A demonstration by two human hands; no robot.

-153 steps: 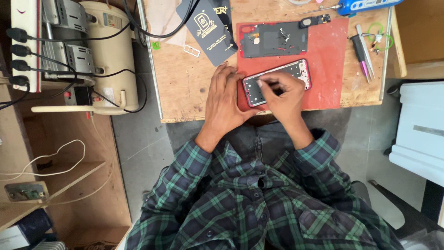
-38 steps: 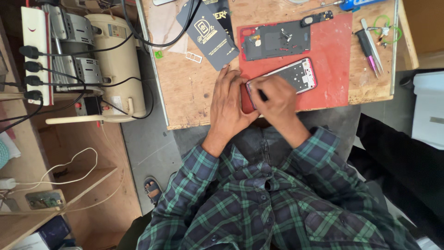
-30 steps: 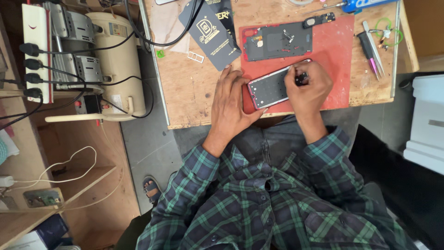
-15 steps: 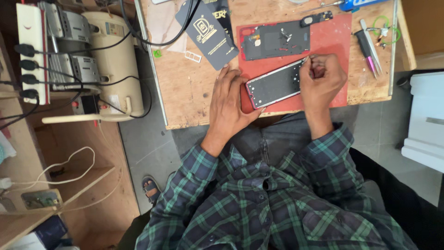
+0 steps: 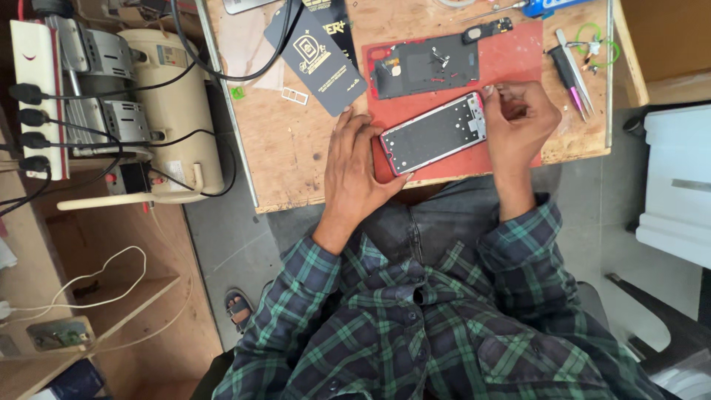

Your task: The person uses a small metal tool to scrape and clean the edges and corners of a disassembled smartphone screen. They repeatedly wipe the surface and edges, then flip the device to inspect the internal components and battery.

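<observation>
An opened phone frame [image 5: 437, 132] with a dark inner plate lies tilted on a red work mat [image 5: 511, 59] on a wooden bench. My left hand [image 5: 357, 164] rests flat on the bench and steadies the phone's near end with its fingertips. My right hand [image 5: 518, 118] sits at the phone's far end, fingers curled and pinched at its top corner; whether something small is between the fingertips is too small to tell. A black phone back cover [image 5: 426, 65] lies on the mat behind the phone, with small loose parts on it.
A dark printed card [image 5: 315, 58] and a small tray piece [image 5: 295, 95] lie left of the mat. Tweezers and small tools [image 5: 572, 68] sit at the right edge. A cream machine [image 5: 167, 104] with black cables and a power strip [image 5: 33, 89] stands left of the bench.
My right hand has slid from the middle of the phone to its far top corner. The dark tool it held earlier is no longer visible. My left hand stays at the near end.
</observation>
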